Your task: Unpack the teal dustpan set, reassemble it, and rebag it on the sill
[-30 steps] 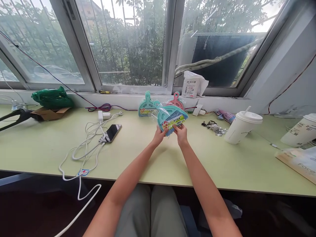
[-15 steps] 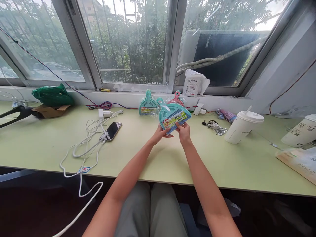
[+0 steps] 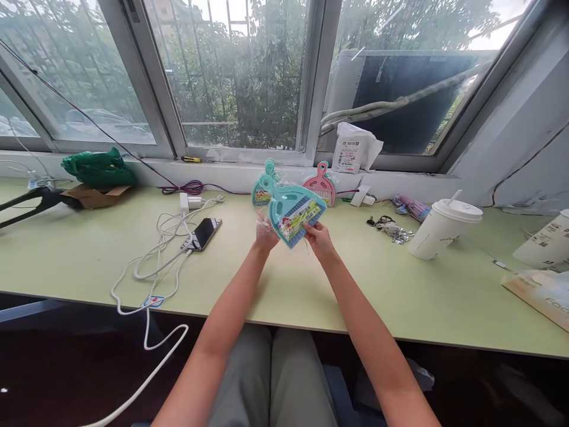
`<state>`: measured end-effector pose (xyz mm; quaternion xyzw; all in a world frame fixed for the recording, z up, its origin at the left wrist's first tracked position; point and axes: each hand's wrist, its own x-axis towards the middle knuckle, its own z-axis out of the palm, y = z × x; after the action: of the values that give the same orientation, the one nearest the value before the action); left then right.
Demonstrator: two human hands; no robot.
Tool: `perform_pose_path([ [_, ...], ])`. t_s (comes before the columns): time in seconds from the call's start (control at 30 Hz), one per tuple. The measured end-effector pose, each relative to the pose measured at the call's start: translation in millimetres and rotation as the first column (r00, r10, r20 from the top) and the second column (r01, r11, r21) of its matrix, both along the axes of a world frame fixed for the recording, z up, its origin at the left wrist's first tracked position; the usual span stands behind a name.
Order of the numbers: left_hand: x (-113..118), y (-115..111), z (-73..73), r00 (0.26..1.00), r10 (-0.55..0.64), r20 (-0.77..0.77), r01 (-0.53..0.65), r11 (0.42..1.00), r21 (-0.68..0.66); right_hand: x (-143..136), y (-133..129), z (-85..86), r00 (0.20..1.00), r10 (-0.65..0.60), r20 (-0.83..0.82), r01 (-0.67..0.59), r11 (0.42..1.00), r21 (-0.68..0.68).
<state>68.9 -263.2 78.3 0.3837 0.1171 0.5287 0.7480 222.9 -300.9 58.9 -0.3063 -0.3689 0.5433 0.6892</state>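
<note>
A turquoise dustpan and brush set (image 3: 297, 206) in clear plastic wrap is held tilted above the table, its handle pointing up and left. Blue bristles and a colourful label show on its front. My right hand (image 3: 320, 242) pinches its lower right edge, the thumb on the label side. At its left edge is my left hand (image 3: 267, 232), closed on the wrapped set, with its fingers partly hidden by plastic and the pan. Behind, another turquoise set (image 3: 260, 194) leans against the sill, partly covered, and a pink dustpan and brush set (image 3: 320, 184) stands to its right.
On the left lie a phone (image 3: 202, 233), tangled white cables (image 3: 155, 261) and a green bag (image 3: 98, 169). Keys (image 3: 382, 221), a white cup (image 3: 444, 228) and a paper packet (image 3: 542, 296) sit on the right. A white package (image 3: 353, 148) rests on the windowsill.
The held set has moved left and turned so its handle leans further left. My left hand has shifted from its bottom edge up to its left side. More of the pink set shows.
</note>
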Motion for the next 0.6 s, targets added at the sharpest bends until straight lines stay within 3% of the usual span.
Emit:
perform_pose_path([
  [0.23, -2, -19, 11.6, 0.989, -0.115, -0.090, 0.113, 0.993, -0.024, -7, -14, 6.3, 0.955, 0.250, 0.158, -0.248, 0.968, -0.033],
  [0.37, -5, -38, 14.4, 0.995, -0.100, 0.005, 0.098, 0.979, 0.176, -14, -21, 8.7, 0.896, 0.371, 0.243, -0.367, 0.928, -0.062],
  [0.5, -5, -45, 15.6, 0.972, -0.236, 0.000, 0.229, 0.944, 0.237, -20, -26, 7.5, 0.872, 0.412, 0.266, -0.405, 0.911, -0.081],
  [0.6, -3, -35, 6.9, 0.977, -0.207, -0.047, 0.212, 0.962, 0.171, -22, -24, 2.9, 0.881, 0.405, 0.246, -0.400, 0.914, -0.070],
])
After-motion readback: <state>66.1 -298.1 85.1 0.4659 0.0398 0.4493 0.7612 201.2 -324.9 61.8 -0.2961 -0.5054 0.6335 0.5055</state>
